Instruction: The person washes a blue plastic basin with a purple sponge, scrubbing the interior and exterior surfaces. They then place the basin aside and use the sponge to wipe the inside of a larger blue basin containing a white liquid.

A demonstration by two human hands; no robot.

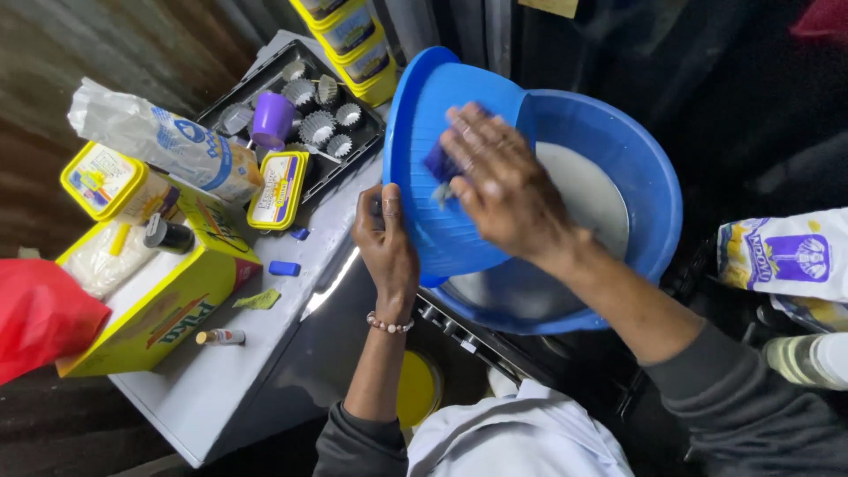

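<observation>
My left hand (385,238) grips the rim of a blue ribbed plastic bowl (433,221), holding it tilted on its side. My right hand (499,181) presses a dark blue sponge or cloth (439,163) against the inside of that bowl. Under and behind the bowl stands a large blue basin (649,190) holding milky white water (587,194). A beaded bracelet sits on my left wrist.
A grey counter (221,380) at left carries a yellow box (168,305), a flour bag (163,141), yellow tubs (102,181), a small bottle (221,336) and a dark tray (296,97) of fluted tins with a purple cup (271,117). A printed bag (786,256) lies right.
</observation>
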